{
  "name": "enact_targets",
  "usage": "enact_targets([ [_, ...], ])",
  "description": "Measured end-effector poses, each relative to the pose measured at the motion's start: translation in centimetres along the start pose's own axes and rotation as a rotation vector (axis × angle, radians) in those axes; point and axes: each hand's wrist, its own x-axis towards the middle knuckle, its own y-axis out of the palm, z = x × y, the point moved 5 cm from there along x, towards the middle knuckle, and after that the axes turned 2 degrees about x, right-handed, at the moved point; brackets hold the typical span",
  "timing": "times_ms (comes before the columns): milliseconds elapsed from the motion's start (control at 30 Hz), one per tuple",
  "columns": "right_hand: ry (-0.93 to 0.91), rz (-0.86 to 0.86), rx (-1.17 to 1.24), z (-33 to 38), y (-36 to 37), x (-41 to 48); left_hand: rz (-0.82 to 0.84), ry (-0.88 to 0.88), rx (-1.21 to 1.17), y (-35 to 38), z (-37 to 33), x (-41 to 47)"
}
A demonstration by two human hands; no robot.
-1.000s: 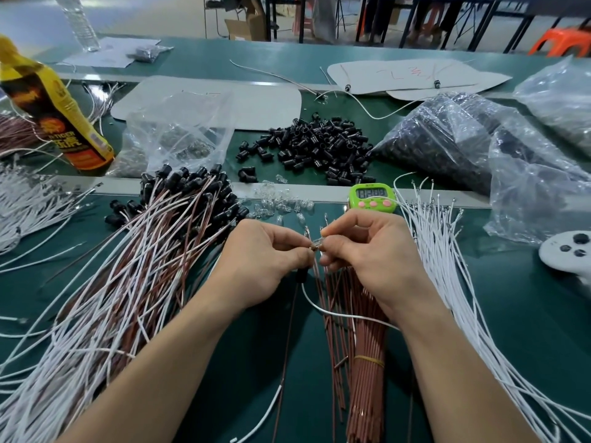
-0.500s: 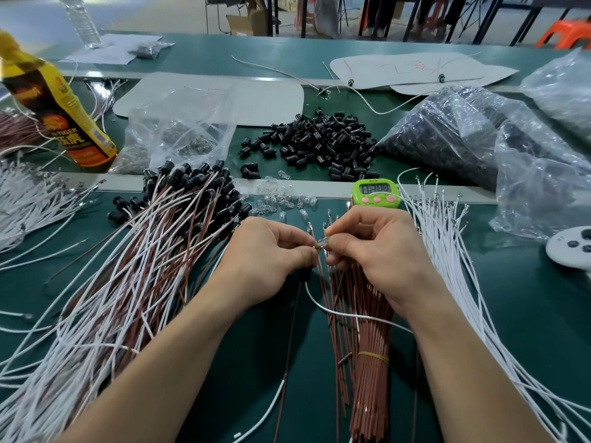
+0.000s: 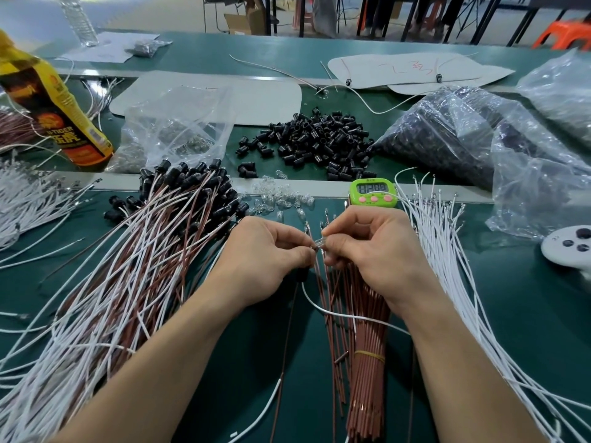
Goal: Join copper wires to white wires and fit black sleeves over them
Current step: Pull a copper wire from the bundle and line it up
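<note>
The only writing I can read is on the yellow bottle (image 3: 60,123) far to the left of my hands, where the label shows "TIGER" above characters I cannot make out. The green timer (image 3: 372,193) just beyond my right hand (image 3: 374,251) shows digits too blurred to read. A pale sheet (image 3: 415,71) far beyond it carries red scribbles I cannot read.

My left hand (image 3: 268,251) pinches the ends of a white wire (image 3: 335,314) and a copper wire (image 3: 287,343). My right hand pinches a small clear piece (image 3: 319,243) against those ends, fingertips of both hands almost touching. A black sleeve (image 3: 302,274) sits on the two wires just under my left thumb. Both wires point away from me at the fingertips. The copper one runs nearly straight back toward me, while the white one bends off under my right wrist.

Under my right hand lies a bundle of copper wires (image 3: 367,378) tied with a yellow band (image 3: 371,356), long axis running away from me, tips fanned out past my fingers. Loose white wires (image 3: 463,282) lie to the right of it, pointing much the same way. To the left of my left hand a heap of joined wires (image 3: 128,266) lies with its sleeved ends pointing away and to the right. Loose black sleeves (image 3: 316,139) are piled on the tabletop (image 3: 527,314) beyond the timer, and small clear pieces (image 3: 278,199) are scattered just beyond my hands.
</note>
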Motion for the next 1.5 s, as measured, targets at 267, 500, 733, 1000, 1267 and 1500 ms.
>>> enact_targets([
  [267, -0.023, -0.016, -0.004, 0.09, 0.09, 0.06, -0.013, -0.001, 0.016, -0.06, 0.04, 0.11],
  [500, -0.042, 0.018, -0.066, -0.08, 0.34, 0.09, 0.003, -0.002, -0.010, -0.12, -0.06, -0.04],
  [733, -0.020, 0.033, -0.031, -0.01, 0.09, 0.04, 0.001, 0.005, -0.093, 0.06, -0.30, -0.17],
  [1000, 0.018, 0.004, 0.005, -0.02, -0.26, 0.06, -0.031, -0.001, -0.122, 0.28, -0.39, -0.20],
  [1267, 0.025, 0.017, -0.050, 0.00, -0.41, 0.00, -0.011, 0.005, -0.116, 0.29, -0.52, -0.36],
  [1500, 0.014, 0.017, -0.138, 0.20, -0.61, -0.11, -0.027, 0.000, -0.108, 0.45, -0.53, -0.33],
])
